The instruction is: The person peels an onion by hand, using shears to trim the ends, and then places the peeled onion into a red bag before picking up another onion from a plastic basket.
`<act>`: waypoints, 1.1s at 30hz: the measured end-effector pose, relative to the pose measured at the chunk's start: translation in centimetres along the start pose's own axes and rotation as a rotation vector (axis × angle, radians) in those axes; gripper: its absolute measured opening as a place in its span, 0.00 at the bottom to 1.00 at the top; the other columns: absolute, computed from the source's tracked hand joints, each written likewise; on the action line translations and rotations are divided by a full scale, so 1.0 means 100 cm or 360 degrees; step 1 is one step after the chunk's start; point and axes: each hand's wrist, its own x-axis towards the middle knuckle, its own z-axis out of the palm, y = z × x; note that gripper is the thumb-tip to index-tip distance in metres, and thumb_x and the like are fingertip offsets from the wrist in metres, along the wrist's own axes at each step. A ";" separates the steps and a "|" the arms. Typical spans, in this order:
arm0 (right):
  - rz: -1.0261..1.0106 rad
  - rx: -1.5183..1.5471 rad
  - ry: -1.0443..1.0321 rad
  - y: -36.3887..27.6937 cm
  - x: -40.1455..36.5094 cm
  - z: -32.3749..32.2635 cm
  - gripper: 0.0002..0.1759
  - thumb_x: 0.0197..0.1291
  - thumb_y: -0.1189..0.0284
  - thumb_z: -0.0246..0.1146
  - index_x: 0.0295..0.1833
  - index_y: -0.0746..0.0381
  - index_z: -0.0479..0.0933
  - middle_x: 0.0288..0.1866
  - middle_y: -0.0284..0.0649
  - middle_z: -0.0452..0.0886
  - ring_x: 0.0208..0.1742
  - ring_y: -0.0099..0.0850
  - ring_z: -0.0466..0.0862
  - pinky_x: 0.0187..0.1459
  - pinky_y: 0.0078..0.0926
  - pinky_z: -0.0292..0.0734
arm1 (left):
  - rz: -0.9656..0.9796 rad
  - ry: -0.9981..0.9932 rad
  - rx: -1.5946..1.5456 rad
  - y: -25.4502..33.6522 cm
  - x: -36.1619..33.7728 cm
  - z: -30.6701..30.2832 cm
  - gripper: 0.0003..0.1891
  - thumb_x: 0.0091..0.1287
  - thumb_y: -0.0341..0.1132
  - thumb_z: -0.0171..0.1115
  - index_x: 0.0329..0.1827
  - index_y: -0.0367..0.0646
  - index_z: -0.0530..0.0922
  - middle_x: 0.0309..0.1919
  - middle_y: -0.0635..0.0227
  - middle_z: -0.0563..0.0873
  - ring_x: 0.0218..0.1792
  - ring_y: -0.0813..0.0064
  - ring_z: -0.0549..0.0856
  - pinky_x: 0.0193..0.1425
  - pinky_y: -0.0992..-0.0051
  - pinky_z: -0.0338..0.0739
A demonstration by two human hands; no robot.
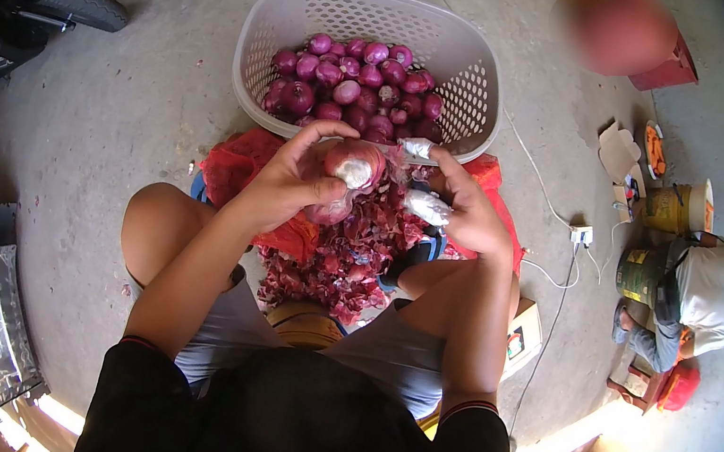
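Note:
My left hand (290,178) is wrapped round a red onion (354,167), thumb and index finger on its sides, a pale patch facing up. Just under the thumb shows another onion (330,212), partly hidden. White wrapping covers the thumb and index fingertip of my right hand (470,211). Those two fingers are spread apart close beside the onion, with loose papery skin near them. Between my legs, below both hands, lies a heap of onion skins (330,273), with red mesh sacks (233,164) on either side.
Ahead stands a grey plastic basket (261,27) holding many purple peeled onions (346,92). A motorcycle wheel (83,2) is at the left. To the right, another person (710,294) sits bent over near buckets (676,207). Cables run to a white power strip (581,235).

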 end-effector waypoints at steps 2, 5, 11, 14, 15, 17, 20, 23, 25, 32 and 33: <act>-0.0012 -0.0010 -0.0090 -0.002 -0.003 -0.004 0.32 0.59 0.77 0.63 0.68 0.64 0.61 0.54 0.40 0.76 0.56 0.26 0.76 0.54 0.22 0.71 | 0.0007 -0.0068 -0.0067 0.002 -0.001 0.002 0.32 0.58 0.25 0.66 0.65 0.44 0.63 0.56 0.64 0.74 0.55 0.74 0.75 0.60 0.74 0.71; -0.0071 0.0033 -0.0221 0.001 -0.006 -0.009 0.32 0.58 0.76 0.64 0.67 0.64 0.61 0.52 0.39 0.77 0.50 0.24 0.76 0.47 0.21 0.73 | 0.0014 -0.0043 0.0039 0.002 -0.001 0.001 0.34 0.58 0.31 0.68 0.67 0.43 0.60 0.57 0.62 0.74 0.58 0.71 0.75 0.63 0.68 0.69; 0.0059 0.0027 -0.0288 0.009 -0.005 -0.008 0.31 0.55 0.74 0.65 0.65 0.61 0.64 0.46 0.37 0.79 0.36 0.24 0.76 0.38 0.20 0.73 | 0.0086 0.0091 0.0038 0.003 0.002 0.008 0.33 0.62 0.34 0.65 0.69 0.44 0.59 0.57 0.63 0.74 0.55 0.73 0.77 0.60 0.72 0.72; 0.0034 -0.0461 -0.0184 0.017 -0.002 -0.009 0.31 0.55 0.68 0.66 0.64 0.61 0.66 0.46 0.43 0.81 0.38 0.34 0.81 0.40 0.28 0.75 | 0.0092 0.0093 0.0055 0.002 0.002 0.006 0.32 0.63 0.36 0.65 0.69 0.45 0.60 0.55 0.63 0.75 0.49 0.75 0.79 0.53 0.76 0.76; 0.0068 -0.0688 -0.0153 0.022 0.000 -0.008 0.31 0.55 0.64 0.66 0.64 0.60 0.66 0.47 0.46 0.81 0.40 0.38 0.82 0.41 0.31 0.75 | 0.0084 0.0115 0.0109 0.003 0.001 0.006 0.32 0.63 0.37 0.65 0.69 0.45 0.60 0.54 0.63 0.76 0.48 0.75 0.79 0.50 0.77 0.76; 0.0142 -0.0965 -0.0127 0.027 -0.001 -0.008 0.32 0.55 0.59 0.66 0.63 0.60 0.67 0.49 0.50 0.80 0.45 0.45 0.82 0.44 0.36 0.75 | 0.0067 0.0159 0.0214 0.007 0.000 0.006 0.32 0.63 0.38 0.65 0.69 0.46 0.60 0.53 0.64 0.76 0.46 0.76 0.80 0.46 0.79 0.78; 0.0153 -0.1012 -0.0130 0.016 -0.002 -0.006 0.33 0.55 0.55 0.66 0.61 0.61 0.68 0.51 0.51 0.79 0.51 0.49 0.79 0.49 0.40 0.74 | 0.0174 0.0163 0.0277 0.003 0.002 0.006 0.33 0.63 0.40 0.65 0.68 0.46 0.61 0.52 0.65 0.77 0.46 0.77 0.79 0.45 0.80 0.78; 0.0019 -0.0900 -0.0121 0.022 0.000 -0.004 0.32 0.54 0.54 0.66 0.60 0.61 0.69 0.52 0.50 0.79 0.52 0.47 0.79 0.51 0.38 0.74 | 0.0128 0.0176 0.0314 0.003 0.001 0.005 0.32 0.63 0.43 0.64 0.68 0.44 0.62 0.53 0.65 0.76 0.48 0.76 0.78 0.46 0.79 0.77; 0.0025 -0.0906 -0.0130 0.023 0.000 -0.004 0.32 0.55 0.54 0.66 0.60 0.61 0.70 0.52 0.51 0.79 0.53 0.47 0.79 0.53 0.37 0.73 | 0.0120 0.0122 0.0435 0.002 0.003 0.003 0.31 0.65 0.45 0.62 0.67 0.43 0.62 0.54 0.65 0.76 0.51 0.75 0.77 0.52 0.76 0.75; 0.0093 -0.0938 -0.0165 0.016 0.000 -0.004 0.32 0.55 0.55 0.66 0.60 0.62 0.69 0.51 0.51 0.79 0.51 0.48 0.79 0.51 0.38 0.74 | -0.0014 -0.0067 0.0607 0.000 0.000 0.005 0.29 0.69 0.48 0.56 0.66 0.41 0.63 0.59 0.63 0.72 0.61 0.72 0.71 0.67 0.70 0.62; 0.0109 -0.0952 -0.0182 0.015 0.001 -0.003 0.32 0.55 0.55 0.66 0.60 0.62 0.69 0.50 0.52 0.79 0.51 0.48 0.79 0.50 0.38 0.74 | 0.0023 -0.0100 0.0647 0.000 0.000 0.007 0.28 0.69 0.47 0.55 0.66 0.40 0.63 0.60 0.63 0.71 0.62 0.72 0.70 0.67 0.70 0.62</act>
